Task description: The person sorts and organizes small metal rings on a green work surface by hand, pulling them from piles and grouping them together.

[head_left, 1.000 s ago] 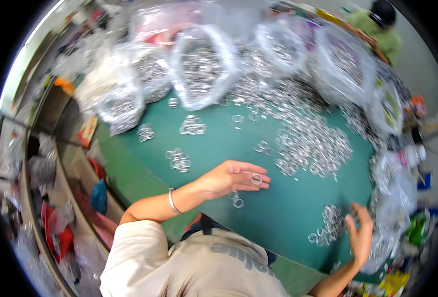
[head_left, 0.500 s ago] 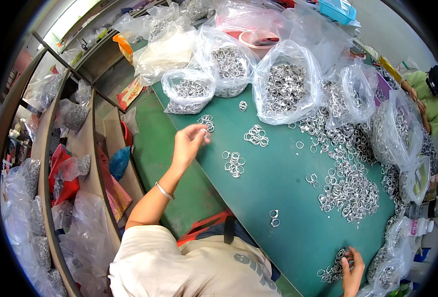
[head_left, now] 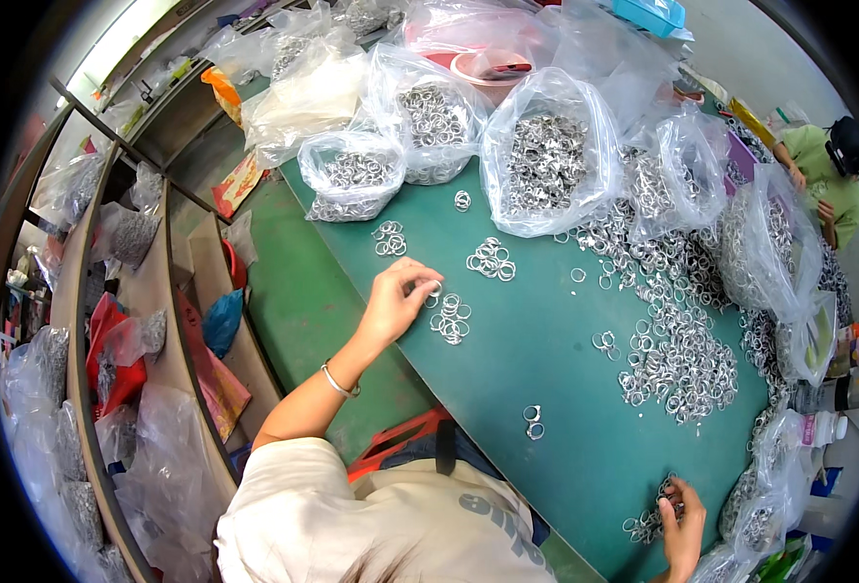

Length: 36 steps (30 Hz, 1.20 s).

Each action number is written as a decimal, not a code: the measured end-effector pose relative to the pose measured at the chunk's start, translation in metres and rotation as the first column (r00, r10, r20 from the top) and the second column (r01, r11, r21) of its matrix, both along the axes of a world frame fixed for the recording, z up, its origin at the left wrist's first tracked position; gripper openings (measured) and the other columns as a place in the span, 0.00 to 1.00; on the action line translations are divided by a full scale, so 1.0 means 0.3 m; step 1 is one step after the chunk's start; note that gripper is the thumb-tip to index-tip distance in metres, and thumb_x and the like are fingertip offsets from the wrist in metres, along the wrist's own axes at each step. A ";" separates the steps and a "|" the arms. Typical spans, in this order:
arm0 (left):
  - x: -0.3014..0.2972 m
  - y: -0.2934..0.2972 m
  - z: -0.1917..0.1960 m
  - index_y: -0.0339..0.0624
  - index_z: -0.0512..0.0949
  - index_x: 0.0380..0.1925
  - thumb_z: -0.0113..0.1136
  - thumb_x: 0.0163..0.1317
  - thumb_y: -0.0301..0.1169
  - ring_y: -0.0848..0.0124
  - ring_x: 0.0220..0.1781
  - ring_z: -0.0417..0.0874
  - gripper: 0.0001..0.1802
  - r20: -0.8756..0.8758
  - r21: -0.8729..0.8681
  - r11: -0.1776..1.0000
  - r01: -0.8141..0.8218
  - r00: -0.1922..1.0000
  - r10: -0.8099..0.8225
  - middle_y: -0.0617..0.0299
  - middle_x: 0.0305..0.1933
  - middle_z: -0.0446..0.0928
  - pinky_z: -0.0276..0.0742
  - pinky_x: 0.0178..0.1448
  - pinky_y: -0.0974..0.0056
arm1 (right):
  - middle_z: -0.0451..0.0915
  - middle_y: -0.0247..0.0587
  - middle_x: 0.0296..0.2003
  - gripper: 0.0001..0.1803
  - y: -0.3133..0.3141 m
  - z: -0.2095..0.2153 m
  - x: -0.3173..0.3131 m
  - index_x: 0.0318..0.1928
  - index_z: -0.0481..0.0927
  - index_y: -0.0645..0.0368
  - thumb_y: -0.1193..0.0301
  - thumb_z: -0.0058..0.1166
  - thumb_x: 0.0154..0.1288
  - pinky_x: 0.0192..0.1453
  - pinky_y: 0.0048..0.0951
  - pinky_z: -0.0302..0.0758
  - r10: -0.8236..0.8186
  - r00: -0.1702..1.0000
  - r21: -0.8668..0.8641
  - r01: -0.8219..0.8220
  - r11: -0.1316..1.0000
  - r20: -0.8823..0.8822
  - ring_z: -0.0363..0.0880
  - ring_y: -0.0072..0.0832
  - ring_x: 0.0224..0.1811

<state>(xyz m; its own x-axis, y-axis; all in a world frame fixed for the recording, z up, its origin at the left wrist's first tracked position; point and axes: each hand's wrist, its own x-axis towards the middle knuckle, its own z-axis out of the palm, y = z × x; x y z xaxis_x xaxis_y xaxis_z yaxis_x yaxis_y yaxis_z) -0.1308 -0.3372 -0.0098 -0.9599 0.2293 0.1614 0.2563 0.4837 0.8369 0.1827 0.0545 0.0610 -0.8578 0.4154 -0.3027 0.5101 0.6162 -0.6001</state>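
My left hand (head_left: 396, 299) is at the table's left edge, thumb and forefinger pinched on a silver ring (head_left: 434, 290). Right beside it lies a small group of rings (head_left: 451, 321). Two more groups, one of rings (head_left: 389, 238) and one of rings (head_left: 491, 259), lie farther back. At the near right, my right hand (head_left: 682, 530) has its fingers curled on several rings (head_left: 667, 486). Under and beside those fingers is a small heap of rings (head_left: 645, 527). A pair of rings (head_left: 533, 422) lies between my hands.
A big loose pile of rings (head_left: 682, 364) covers the table's right side. Clear bags of rings, including a large bag (head_left: 549, 165), line the back. A plastic bottle (head_left: 823, 428) lies at right. Shelves (head_left: 148, 291) hold bags at left. Another person (head_left: 831, 180) is at far right.
My left hand has come nearer from the far group of rings to the group at the left edge, a ring now showing at its fingertips. My right hand stays at its heap.
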 end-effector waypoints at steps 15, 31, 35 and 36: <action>-0.335 0.156 0.018 0.32 0.82 0.32 0.62 0.53 0.22 0.63 0.31 0.83 0.06 -0.035 -0.178 0.974 0.138 0.989 -0.147 0.50 0.30 0.82 0.77 0.39 0.63 | 0.79 0.40 0.35 0.20 -0.013 0.013 0.010 0.51 0.76 0.65 0.80 0.55 0.55 0.32 0.25 0.70 -0.020 1.000 -0.013 0.020 1.000 0.003 0.72 0.24 0.30; 0.141 0.478 0.176 0.40 0.70 0.55 0.60 0.55 0.22 0.50 0.53 0.73 0.25 0.032 -0.368 0.655 0.660 0.713 -0.701 0.47 0.53 0.69 0.69 0.59 0.55 | 0.61 0.47 0.64 0.37 0.027 -0.078 -0.342 0.61 0.69 0.53 0.65 0.68 0.48 0.70 0.44 0.54 0.213 0.951 0.350 -0.127 0.928 -0.222 0.55 0.47 0.68; 0.183 0.693 0.146 0.48 0.65 0.62 0.67 0.50 0.26 0.50 0.66 0.62 0.37 -0.050 -0.433 0.495 0.753 0.528 -0.848 0.50 0.67 0.59 0.61 0.68 0.52 | 0.66 0.46 0.62 0.33 0.151 -0.089 -0.361 0.59 0.71 0.55 0.68 0.66 0.51 0.68 0.39 0.60 0.245 0.890 0.237 -0.161 0.958 -0.385 0.62 0.43 0.65; 0.184 0.742 0.134 0.50 0.64 0.64 0.68 0.49 0.27 0.50 0.68 0.59 0.40 -0.076 -0.470 0.465 0.750 0.491 -0.868 0.51 0.69 0.56 0.59 0.69 0.50 | 0.69 0.47 0.60 0.30 0.180 -0.061 -0.316 0.58 0.73 0.56 0.69 0.65 0.53 0.66 0.36 0.63 0.155 0.880 0.119 -0.113 0.986 -0.449 0.66 0.41 0.63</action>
<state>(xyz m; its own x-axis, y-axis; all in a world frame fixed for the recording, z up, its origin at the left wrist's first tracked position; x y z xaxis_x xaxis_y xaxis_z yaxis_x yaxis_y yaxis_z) -0.0755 -0.1146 0.0305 -0.2278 0.9678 0.1070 0.8595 0.1482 0.4892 0.0878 0.1085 0.0427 -0.9415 0.2932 0.1663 0.1025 0.7191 -0.6873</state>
